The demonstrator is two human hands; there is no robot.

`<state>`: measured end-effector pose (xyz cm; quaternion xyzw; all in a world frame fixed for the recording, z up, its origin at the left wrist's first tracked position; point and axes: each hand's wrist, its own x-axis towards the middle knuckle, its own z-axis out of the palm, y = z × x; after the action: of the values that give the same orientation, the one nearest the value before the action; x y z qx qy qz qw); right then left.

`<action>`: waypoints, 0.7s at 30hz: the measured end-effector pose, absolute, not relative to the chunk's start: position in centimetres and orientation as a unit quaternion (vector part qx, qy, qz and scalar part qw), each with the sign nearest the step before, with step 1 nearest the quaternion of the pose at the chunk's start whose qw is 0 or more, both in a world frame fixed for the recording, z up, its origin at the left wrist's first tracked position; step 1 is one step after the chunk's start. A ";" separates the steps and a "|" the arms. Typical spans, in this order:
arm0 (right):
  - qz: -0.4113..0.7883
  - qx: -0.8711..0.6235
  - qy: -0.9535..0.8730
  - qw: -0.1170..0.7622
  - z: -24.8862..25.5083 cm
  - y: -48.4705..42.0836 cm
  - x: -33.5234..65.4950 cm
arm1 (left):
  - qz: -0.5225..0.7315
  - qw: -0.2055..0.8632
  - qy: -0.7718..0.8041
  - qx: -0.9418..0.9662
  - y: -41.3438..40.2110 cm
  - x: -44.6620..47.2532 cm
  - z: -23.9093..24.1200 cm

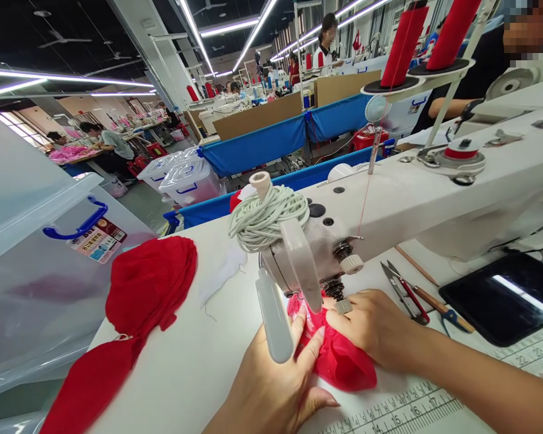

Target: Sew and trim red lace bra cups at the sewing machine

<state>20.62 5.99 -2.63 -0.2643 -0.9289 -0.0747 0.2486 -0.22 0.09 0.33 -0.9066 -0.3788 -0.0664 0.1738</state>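
Observation:
A bunched piece of red fabric (348, 364) lies under the head of a white sewing machine (294, 265), lit by the lamp near the needle. My left hand (276, 374) presses on the fabric's left side, fingers spread and thumb apart on the table. Curled fingers of my right hand (375, 328) grip the cloth on the other side, close to the needle area; their tips are partly hidden by the machine. The needle itself is hidden. A grey elongated part (274, 319) of the machine hangs in front of my left hand.
More red fabric (151, 283) spills over the table's left edge beside a clear plastic box (76, 289). Thread snips (405, 292), a wooden-handled tool (447, 310) and a dark tablet (502, 298) lie right. Red thread cones (402, 48) stand above; a co-worker's arm (447, 108) shows behind.

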 end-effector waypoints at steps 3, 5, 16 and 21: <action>-0.063 -0.279 -0.925 0.249 -2.3 6.0 20.6 | -0.051 0.184 -0.381 -0.905 0.0 -0.2 0.2; -0.065 -0.276 -0.925 0.252 -2.2 6.0 20.5 | -0.047 0.191 -0.375 -0.906 -0.1 -0.2 0.0; -0.094 -0.282 -0.915 0.272 -2.6 6.2 20.5 | -0.055 0.192 -0.399 -0.895 -0.2 0.2 -0.6; -0.096 -0.287 -0.913 0.275 -2.5 6.2 20.4 | -0.053 0.205 -0.403 -0.890 -0.2 0.3 -0.9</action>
<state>20.43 6.17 -2.46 -0.2873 -0.9126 -0.0963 0.2747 0.30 -0.17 -0.87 -0.8903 -0.4032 -0.0531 0.2050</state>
